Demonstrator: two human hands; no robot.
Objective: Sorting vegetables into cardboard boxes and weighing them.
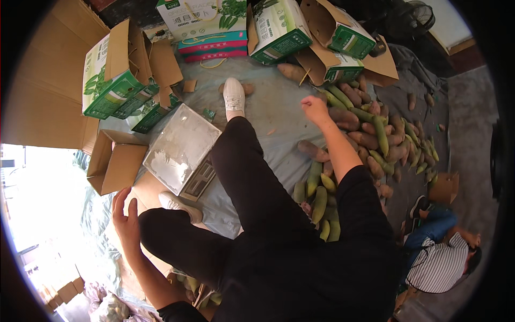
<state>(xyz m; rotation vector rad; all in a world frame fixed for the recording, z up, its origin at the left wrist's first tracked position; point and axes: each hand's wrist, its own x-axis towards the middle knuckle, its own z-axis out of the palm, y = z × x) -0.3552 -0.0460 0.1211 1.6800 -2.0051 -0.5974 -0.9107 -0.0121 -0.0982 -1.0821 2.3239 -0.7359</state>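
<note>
My right hand (pixel 315 110) hangs over the left edge of a heap of long green radishes (pixel 382 134) and reddish-brown roots (pixel 365 140). Its fingers are curled in, and nothing shows between them. My left hand (pixel 126 219) is beside my left knee, fingers apart and holding nothing. Just beyond it stands an open, plain cardboard box (pixel 124 166). A weighing scale (pixel 179 144) with a smeared metal plate lies between that box and my legs; nothing rests on its plate. More green radishes (pixel 319 204) lie near my right thigh.
Green-and-white cartons (pixel 110 80) with open flaps stand at the far left, more cartons (pixel 281 32) at the back. Flat pink and teal boxes (pixel 212 47) sit between them. A large cardboard sheet (pixel 40 80) rises at left. Another person (pixel 442 257) crouches at lower right. A fan (pixel 418 16) is at back right.
</note>
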